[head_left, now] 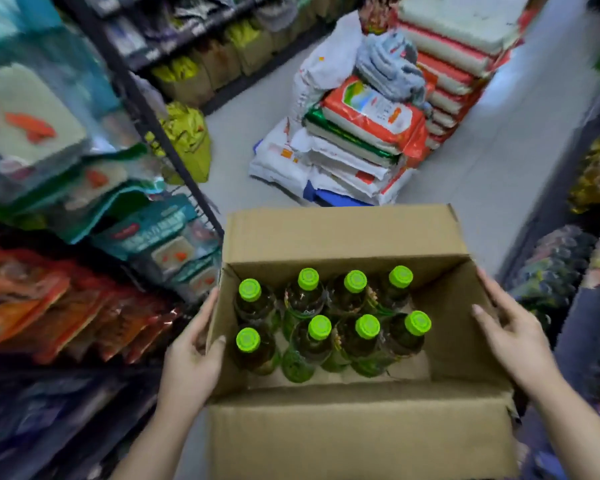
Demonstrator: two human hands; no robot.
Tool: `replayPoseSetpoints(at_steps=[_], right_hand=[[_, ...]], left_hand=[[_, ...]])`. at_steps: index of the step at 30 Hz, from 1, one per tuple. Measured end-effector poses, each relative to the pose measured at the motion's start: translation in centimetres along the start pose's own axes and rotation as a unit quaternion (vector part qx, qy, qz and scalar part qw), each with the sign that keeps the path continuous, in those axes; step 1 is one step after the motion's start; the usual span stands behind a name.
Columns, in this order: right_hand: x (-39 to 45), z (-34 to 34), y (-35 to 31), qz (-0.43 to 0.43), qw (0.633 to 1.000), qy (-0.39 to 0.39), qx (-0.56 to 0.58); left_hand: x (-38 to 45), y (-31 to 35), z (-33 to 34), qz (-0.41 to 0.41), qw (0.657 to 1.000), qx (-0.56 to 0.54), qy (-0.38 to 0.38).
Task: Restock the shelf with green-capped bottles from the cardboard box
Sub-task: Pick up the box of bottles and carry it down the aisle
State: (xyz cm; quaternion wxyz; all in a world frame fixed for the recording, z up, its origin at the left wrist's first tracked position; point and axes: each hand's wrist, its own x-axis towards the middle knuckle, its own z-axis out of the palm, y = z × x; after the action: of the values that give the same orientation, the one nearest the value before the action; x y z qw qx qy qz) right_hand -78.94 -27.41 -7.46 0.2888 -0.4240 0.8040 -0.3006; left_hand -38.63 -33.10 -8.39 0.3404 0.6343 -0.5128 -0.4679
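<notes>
An open cardboard box [343, 233] fills the lower middle of the head view. Several bottles with bright green caps [319, 327] stand upright inside it in two rows, toward the left side. The right part of the box floor is bare. My left hand [191, 362] grips the box's left wall, thumb over the rim. My right hand [513, 337] holds the right wall from outside, fingers spread along the edge. The box is held up between both hands, above the aisle floor.
Dark shelving [142, 109] with packaged goods runs along the left. A stack of rice sacks [368, 133] sits on the floor ahead. More shelves with bottles [593, 174] line the right. Grey floor [499, 161] lies between the sacks and the right shelves.
</notes>
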Motion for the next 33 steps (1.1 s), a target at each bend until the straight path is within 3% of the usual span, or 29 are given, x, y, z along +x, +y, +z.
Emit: replayPoseSetpoints(at_steps=[5, 10, 15, 19, 26, 33], right_hand=[[5.1, 1.5, -3.9, -0.129, 0.983, -0.116, -0.062], [5.7, 6.1, -9.1, -0.26, 0.93, -0.247, -0.081], [2.3, 12.7, -14.2, -0.371, 0.842, -0.37, -0.131], [-4.0, 18.6, -18.5, -0.449, 0.755, -0.462, -0.121], [-16.7, 27.7, -22.3, -0.525, 0.638, -0.555, -0.097], [-28.3, 34.1, -24.7, -0.556, 0.543, -0.621, -0.104]], left_hand=[[-7.5, -2.2, 0.6, -0.109, 0.976, -0.072, 0.177], [-15.7, -4.3, 0.2, -0.203, 0.921, -0.133, 0.304], [-24.7, -4.0, -0.4, -0.235, 0.858, -0.108, 0.445], [-31.2, -3.9, -1.0, -0.242, 0.775, -0.124, 0.57], [-42.5, -7.2, -2.5, -0.249, 0.69, -0.176, 0.657], [-49.8, -10.5, -3.7, -0.276, 0.567, -0.257, 0.732]])
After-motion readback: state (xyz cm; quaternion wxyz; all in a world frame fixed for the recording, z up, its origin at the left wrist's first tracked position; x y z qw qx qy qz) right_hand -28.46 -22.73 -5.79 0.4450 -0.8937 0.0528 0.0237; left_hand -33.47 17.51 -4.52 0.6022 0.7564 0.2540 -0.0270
